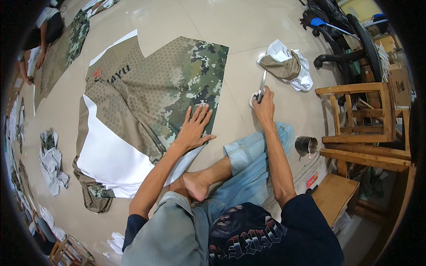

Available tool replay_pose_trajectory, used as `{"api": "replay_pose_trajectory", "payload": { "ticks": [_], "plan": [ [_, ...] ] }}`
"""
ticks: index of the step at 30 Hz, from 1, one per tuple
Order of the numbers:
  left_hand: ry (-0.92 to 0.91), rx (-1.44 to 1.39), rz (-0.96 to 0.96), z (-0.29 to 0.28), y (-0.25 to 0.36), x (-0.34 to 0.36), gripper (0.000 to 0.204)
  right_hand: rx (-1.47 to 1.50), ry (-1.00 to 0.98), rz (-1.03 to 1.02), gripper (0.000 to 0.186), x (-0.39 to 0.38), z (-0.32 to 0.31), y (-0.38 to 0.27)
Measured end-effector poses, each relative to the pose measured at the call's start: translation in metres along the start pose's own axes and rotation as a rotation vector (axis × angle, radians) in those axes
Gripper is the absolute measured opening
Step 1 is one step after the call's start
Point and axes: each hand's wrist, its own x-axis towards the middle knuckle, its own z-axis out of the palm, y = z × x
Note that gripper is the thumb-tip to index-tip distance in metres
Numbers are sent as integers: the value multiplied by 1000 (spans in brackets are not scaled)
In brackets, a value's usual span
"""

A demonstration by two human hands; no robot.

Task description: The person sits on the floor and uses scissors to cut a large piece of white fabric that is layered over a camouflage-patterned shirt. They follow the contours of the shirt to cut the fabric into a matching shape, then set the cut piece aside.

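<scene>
A large piece of olive honeycomb and green camouflage fabric (146,84) lies spread on the tiled floor, with part folded back to show its white underside (111,155). My left hand (195,126) rests on its right portion, fingers spread. My right hand (264,104) grips scissors (259,94) with pale handles just right of the fabric, blades pointing away from me. Beyond the scissors is a crumpled white and brown cloth (301,73). My bare foot and jean-clad legs lie below my hands.
Wooden stools (355,137) and a black chair base (337,60) stand at right, beside cardboard (333,195) and a dark metal cylinder (304,146). Another person (44,31) handles fabric at upper left. Crumpled grey cloth (55,168) lies on the left floor.
</scene>
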Motion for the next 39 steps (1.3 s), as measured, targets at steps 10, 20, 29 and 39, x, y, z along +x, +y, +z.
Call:
{"api": "replay_pose_trajectory", "payload": {
  "ticks": [10, 20, 29, 39],
  "plan": [
    [116, -84, -45, 30, -2, 5, 55, 1545, -311, 642, 68, -189, 27, -92],
    [166, -221, 15, 20, 0, 2, 52, 1452, -253, 529, 63, -190, 62, -123],
    [176, -234, 34, 25, -5, 0, 54, 1326, -244, 525, 65, -183, 55, -133],
    [155, -222, 32, 24, -5, 1, 55, 1317, -246, 513, 64, -182, 58, -128]
  ]
}}
